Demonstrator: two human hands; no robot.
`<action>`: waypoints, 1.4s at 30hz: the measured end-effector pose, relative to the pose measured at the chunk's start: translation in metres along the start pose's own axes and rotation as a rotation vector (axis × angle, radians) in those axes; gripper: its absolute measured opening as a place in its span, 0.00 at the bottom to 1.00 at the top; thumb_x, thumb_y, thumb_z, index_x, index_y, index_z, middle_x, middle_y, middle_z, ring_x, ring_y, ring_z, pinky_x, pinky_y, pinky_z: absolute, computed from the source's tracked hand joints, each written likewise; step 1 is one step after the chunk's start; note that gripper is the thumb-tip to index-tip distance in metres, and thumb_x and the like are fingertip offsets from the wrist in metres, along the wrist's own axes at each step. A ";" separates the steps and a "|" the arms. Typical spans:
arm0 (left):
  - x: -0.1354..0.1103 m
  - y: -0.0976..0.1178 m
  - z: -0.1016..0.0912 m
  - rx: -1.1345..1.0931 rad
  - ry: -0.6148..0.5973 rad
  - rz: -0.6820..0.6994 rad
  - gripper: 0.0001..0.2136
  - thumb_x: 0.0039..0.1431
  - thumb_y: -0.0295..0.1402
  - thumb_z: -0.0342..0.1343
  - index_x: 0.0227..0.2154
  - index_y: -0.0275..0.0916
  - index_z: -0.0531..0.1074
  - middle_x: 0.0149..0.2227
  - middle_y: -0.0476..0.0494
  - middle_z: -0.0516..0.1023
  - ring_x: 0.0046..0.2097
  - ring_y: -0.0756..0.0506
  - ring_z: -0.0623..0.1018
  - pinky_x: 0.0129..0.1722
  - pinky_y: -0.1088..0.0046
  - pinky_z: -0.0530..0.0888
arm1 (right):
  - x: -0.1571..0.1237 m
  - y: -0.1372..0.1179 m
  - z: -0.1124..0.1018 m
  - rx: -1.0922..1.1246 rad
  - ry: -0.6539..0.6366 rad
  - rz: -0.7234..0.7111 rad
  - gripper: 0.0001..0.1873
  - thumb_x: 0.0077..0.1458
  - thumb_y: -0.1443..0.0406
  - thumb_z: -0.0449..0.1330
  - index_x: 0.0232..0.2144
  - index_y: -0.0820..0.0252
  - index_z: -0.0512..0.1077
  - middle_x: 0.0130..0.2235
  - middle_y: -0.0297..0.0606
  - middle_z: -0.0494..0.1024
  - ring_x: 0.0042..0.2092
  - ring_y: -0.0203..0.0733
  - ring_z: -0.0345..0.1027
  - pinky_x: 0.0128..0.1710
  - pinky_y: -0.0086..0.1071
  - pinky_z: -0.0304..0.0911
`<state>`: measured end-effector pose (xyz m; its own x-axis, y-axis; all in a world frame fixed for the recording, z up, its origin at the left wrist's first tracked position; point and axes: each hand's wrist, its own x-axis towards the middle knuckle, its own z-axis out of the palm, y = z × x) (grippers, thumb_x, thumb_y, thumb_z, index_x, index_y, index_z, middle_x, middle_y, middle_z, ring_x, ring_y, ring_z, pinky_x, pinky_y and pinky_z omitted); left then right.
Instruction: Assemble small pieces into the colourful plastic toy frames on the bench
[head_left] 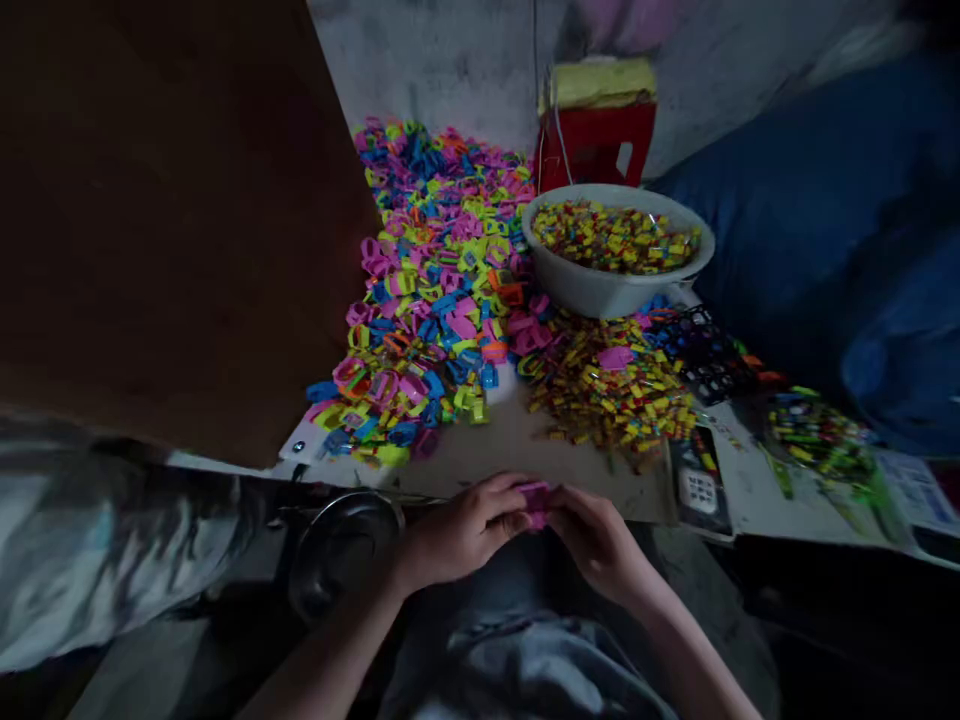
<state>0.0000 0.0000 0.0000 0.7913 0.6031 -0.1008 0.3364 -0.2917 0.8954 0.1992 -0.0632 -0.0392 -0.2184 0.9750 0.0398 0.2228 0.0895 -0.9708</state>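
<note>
A small pink plastic piece (535,503) is held between my two hands just above the table's front edge. My left hand (480,520) pinches it from the left with thumb and fingers. From the right, the fingers of my right hand (596,535) close on its other side. Beyond them spreads a big heap of similar pink, yellow, blue and orange plastic pieces (450,290). Right of that lies a pile of tiny yellow and red parts (622,385), with one pink piece (616,358) on top. The exact kind of these pieces is too small to tell.
A white basin (600,290) full of tiny parts stands at the back, before a red box (592,145). Brown cardboard (165,220) walls off the left. A phone-like device (702,482) lies on the right; a metal bowl (346,545) sits below the table edge.
</note>
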 end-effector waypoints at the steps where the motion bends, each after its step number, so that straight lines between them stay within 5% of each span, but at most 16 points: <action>1: 0.000 0.001 0.002 0.020 0.029 -0.001 0.12 0.68 0.36 0.48 0.47 0.40 0.74 0.61 0.39 0.68 0.62 0.47 0.69 0.62 0.72 0.63 | -0.001 0.000 0.000 0.012 0.012 0.012 0.13 0.66 0.59 0.51 0.31 0.60 0.67 0.29 0.33 0.70 0.31 0.34 0.58 0.32 0.26 0.54; 5: 0.001 0.000 0.013 -0.004 0.144 0.027 0.11 0.68 0.34 0.48 0.35 0.39 0.74 0.62 0.38 0.67 0.64 0.44 0.65 0.64 0.67 0.61 | -0.003 -0.003 0.000 0.102 0.018 0.061 0.15 0.65 0.56 0.53 0.30 0.60 0.68 0.28 0.31 0.67 0.29 0.33 0.55 0.29 0.26 0.51; 10: 0.002 -0.015 0.027 -0.266 0.201 0.067 0.18 0.67 0.44 0.48 0.26 0.38 0.70 0.58 0.37 0.72 0.63 0.41 0.66 0.63 0.63 0.61 | -0.001 -0.002 -0.004 0.229 -0.034 0.101 0.19 0.63 0.52 0.55 0.30 0.61 0.70 0.27 0.31 0.67 0.30 0.33 0.57 0.29 0.26 0.52; 15: 0.000 -0.040 0.044 -0.366 0.335 -0.082 0.17 0.65 0.47 0.50 0.34 0.38 0.73 0.61 0.37 0.68 0.61 0.41 0.69 0.60 0.66 0.65 | 0.008 0.017 0.012 0.176 0.076 0.145 0.21 0.60 0.49 0.57 0.29 0.61 0.70 0.28 0.33 0.71 0.30 0.35 0.61 0.31 0.26 0.56; 19: 0.000 -0.055 0.054 -0.463 0.557 -0.233 0.14 0.60 0.46 0.58 0.38 0.40 0.70 0.47 0.41 0.78 0.49 0.44 0.77 0.51 0.69 0.71 | 0.019 0.036 0.029 0.103 0.150 0.132 0.21 0.62 0.49 0.53 0.36 0.60 0.72 0.28 0.34 0.73 0.30 0.37 0.65 0.30 0.27 0.59; 22: 0.001 -0.058 0.050 -0.641 0.679 -0.269 0.22 0.50 0.42 0.67 0.43 0.42 0.64 0.41 0.45 0.80 0.43 0.46 0.80 0.48 0.70 0.73 | 0.034 0.053 0.021 -0.237 0.249 0.165 0.19 0.64 0.55 0.49 0.48 0.60 0.70 0.30 0.36 0.75 0.30 0.40 0.68 0.31 0.30 0.60; 25: 0.000 -0.055 0.040 -0.777 0.664 -0.281 0.27 0.45 0.39 0.71 0.43 0.41 0.63 0.41 0.44 0.81 0.42 0.47 0.80 0.47 0.70 0.73 | 0.052 0.070 0.003 -0.687 0.265 0.250 0.16 0.63 0.62 0.50 0.50 0.56 0.70 0.43 0.41 0.79 0.40 0.43 0.72 0.36 0.31 0.61; 27: 0.000 -0.052 0.034 -0.776 0.637 -0.283 0.24 0.45 0.39 0.70 0.42 0.39 0.66 0.42 0.43 0.80 0.43 0.48 0.79 0.46 0.72 0.73 | 0.061 0.079 -0.005 -0.796 0.216 0.290 0.12 0.64 0.61 0.51 0.46 0.54 0.71 0.46 0.40 0.79 0.42 0.43 0.73 0.35 0.30 0.60; 31: -0.001 -0.045 0.032 -0.695 0.631 -0.243 0.23 0.47 0.38 0.70 0.44 0.38 0.71 0.43 0.44 0.78 0.42 0.50 0.76 0.44 0.77 0.72 | 0.063 0.086 -0.005 -0.811 0.220 0.351 0.11 0.64 0.59 0.51 0.37 0.56 0.70 0.36 0.38 0.79 0.34 0.41 0.73 0.28 0.29 0.55; 34: 0.000 -0.042 0.035 -0.640 0.604 -0.179 0.22 0.47 0.36 0.69 0.45 0.38 0.72 0.44 0.44 0.76 0.44 0.50 0.76 0.46 0.77 0.72 | 0.054 0.085 0.000 -0.796 0.209 0.352 0.08 0.63 0.64 0.50 0.40 0.59 0.68 0.33 0.38 0.77 0.32 0.40 0.72 0.29 0.29 0.56; 38: 0.001 -0.040 0.032 -0.462 0.535 -0.126 0.20 0.50 0.36 0.68 0.46 0.38 0.73 0.46 0.42 0.75 0.47 0.47 0.76 0.46 0.76 0.73 | 0.039 0.086 0.007 -0.752 0.236 0.221 0.14 0.64 0.66 0.48 0.50 0.61 0.63 0.38 0.41 0.77 0.37 0.40 0.72 0.36 0.30 0.63; 42: 0.001 -0.047 0.028 -0.429 0.556 -0.220 0.22 0.49 0.38 0.68 0.46 0.36 0.73 0.46 0.39 0.78 0.45 0.45 0.78 0.46 0.73 0.74 | 0.036 0.092 0.013 -0.899 0.243 0.085 0.14 0.61 0.63 0.54 0.49 0.59 0.67 0.45 0.47 0.74 0.45 0.49 0.69 0.43 0.38 0.65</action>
<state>-0.0011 -0.0063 -0.0541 0.3143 0.9349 -0.1652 0.1382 0.1271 0.9822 0.1995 -0.0223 -0.1304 0.0140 0.9922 0.1240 0.9022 0.0410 -0.4294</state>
